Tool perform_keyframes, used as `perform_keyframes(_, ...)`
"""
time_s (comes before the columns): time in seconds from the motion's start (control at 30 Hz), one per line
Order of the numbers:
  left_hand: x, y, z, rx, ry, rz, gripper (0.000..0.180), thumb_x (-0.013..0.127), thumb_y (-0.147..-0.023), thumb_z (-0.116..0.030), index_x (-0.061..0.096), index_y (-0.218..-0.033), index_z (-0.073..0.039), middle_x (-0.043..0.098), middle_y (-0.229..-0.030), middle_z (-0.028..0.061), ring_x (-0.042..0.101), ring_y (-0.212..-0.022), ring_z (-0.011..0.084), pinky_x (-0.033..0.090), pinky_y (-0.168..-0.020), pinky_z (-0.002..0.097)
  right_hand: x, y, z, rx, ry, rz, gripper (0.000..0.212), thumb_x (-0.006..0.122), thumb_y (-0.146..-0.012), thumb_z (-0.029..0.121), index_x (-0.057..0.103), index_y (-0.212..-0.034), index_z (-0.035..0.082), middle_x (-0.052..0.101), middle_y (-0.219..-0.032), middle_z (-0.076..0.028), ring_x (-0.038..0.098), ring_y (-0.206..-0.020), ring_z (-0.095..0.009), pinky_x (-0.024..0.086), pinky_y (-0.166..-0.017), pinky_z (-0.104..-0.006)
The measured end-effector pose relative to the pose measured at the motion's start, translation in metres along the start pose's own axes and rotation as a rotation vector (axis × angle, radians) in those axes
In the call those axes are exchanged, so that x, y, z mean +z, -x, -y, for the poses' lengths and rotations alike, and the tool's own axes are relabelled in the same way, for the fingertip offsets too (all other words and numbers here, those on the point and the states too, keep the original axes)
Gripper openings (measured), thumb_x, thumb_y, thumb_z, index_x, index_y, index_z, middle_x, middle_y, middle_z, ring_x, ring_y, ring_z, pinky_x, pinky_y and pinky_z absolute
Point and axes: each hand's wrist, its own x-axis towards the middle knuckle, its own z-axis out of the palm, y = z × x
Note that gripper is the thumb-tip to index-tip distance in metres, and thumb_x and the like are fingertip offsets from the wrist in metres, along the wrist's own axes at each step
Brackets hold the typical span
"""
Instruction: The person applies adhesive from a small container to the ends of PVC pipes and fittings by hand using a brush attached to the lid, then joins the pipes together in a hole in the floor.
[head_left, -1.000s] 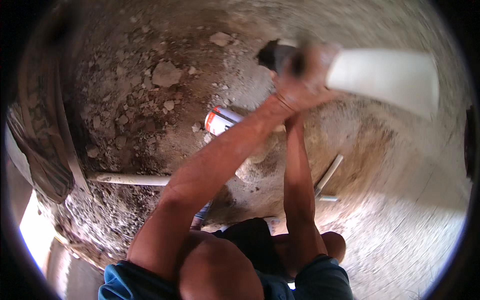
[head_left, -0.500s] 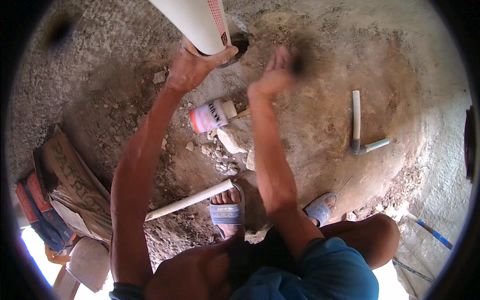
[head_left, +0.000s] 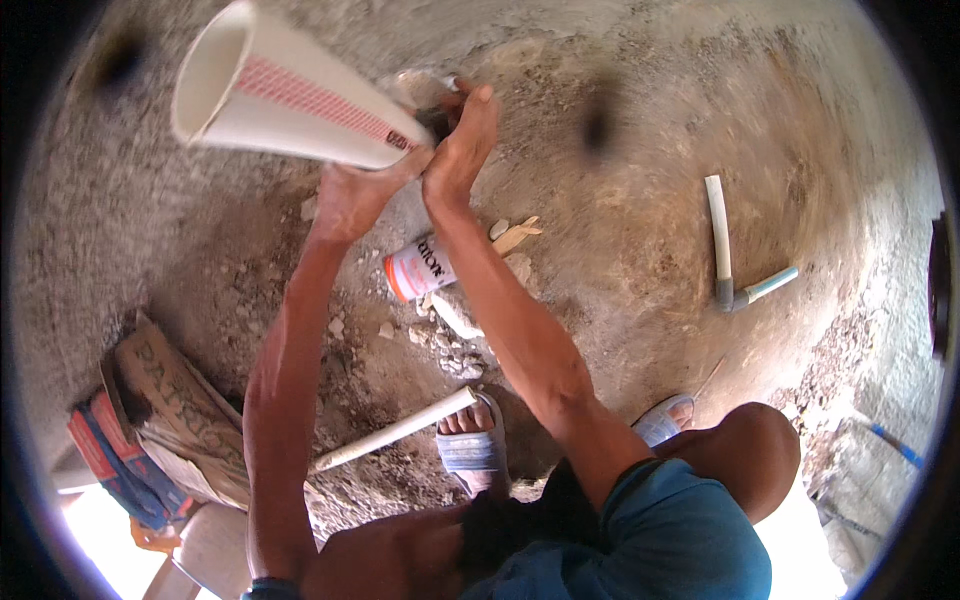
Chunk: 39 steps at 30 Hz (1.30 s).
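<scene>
A wide white pipe with a band of red print leans toward the upper left, its open end facing up. My left hand is closed round the pipe near its lower end. Beside that lower end is my right hand, its visible fingers stretched toward a dark hollow at the foot of the wall. Both hands nearly meet there. What the right palm touches is hidden. A white and orange can lies tilted on the ground beneath my forearms.
A thin white pipe lies by my sandalled foot. Elbow-jointed thin pipe rests on the dirt at right. Stone rubble surrounds the can, with a wooden stick near it. Paper sacks are heaped at left.
The wide pipe has tilted further left, showing its open mouth. My right hand has moved left to the pipe's lower end. The view has shifted slightly.
</scene>
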Motion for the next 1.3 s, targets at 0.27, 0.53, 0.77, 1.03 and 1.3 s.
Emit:
perform_keyframes(0.27,0.000,-0.005,0.009,0.075,-0.016,0.050,0.037,0.078,-0.084,-0.002,0.062,-0.118,-0.003,0.064,-0.114,0.0048,0.061,-0.100,0.0133,0.052,-0.089,0.0292,0.012,-0.009,-0.005,-0.005,-0.042,-0.141,0.048,0.037,-0.108,0.044,0.049,-0.100,-0.002,0.050,-0.093,-0.016,0.048,-0.088,-0.028,0.040,-0.083,-0.0411)
perform_keyframes(0.53,0.010,0.002,-0.017,0.078,0.012,0.020,0.047,0.077,-0.087,-0.005,0.056,-0.129,-0.003,0.064,-0.123,0.0085,0.063,-0.103,0.0156,0.054,-0.091,0.0308,-0.010,-0.025,-0.001,0.175,-0.173,-0.295,0.053,0.035,-0.107,0.050,0.056,-0.099,0.002,0.049,-0.084,-0.006,0.047,-0.078,-0.019,0.041,-0.077,-0.0353)
perform_keyframes(0.77,0.009,0.011,-0.013,0.068,0.001,-0.049,0.034,0.080,-0.087,-0.014,0.066,-0.115,-0.001,0.067,-0.103,0.0045,0.059,-0.090,0.0120,0.051,-0.079,0.0291,0.014,-0.016,-0.017,0.040,-0.103,-0.160,0.043,0.038,-0.109,0.036,0.056,-0.097,-0.001,0.053,-0.081,-0.011,0.052,-0.077,-0.026,0.042,-0.073,-0.0439)
perform_keyframes(1.03,0.025,0.017,-0.009,0.041,0.172,-0.110,0.079,0.085,-0.081,-0.026,0.039,-0.140,0.000,0.057,-0.128,0.0144,0.057,-0.114,0.0213,0.050,-0.096,0.0373,-0.034,-0.033,-0.018,0.215,0.082,0.170,0.053,0.049,-0.104,0.039,0.050,-0.134,-0.005,0.056,-0.125,-0.023,0.051,-0.127,-0.033,0.040,-0.108,-0.0423)
perform_keyframes(1.3,0.042,0.029,-0.019,0.010,0.112,-0.385,0.091,0.088,-0.075,-0.036,0.035,-0.139,0.000,0.059,-0.127,0.0213,0.061,-0.115,0.0300,0.051,-0.096,0.0444,0.021,-0.034,0.170,-0.553,0.187,0.955,0.111,0.093,-0.063,0.050,0.035,-0.145,0.003,0.048,-0.139,-0.022,0.052,-0.128,-0.031,0.043,-0.109,-0.0424)
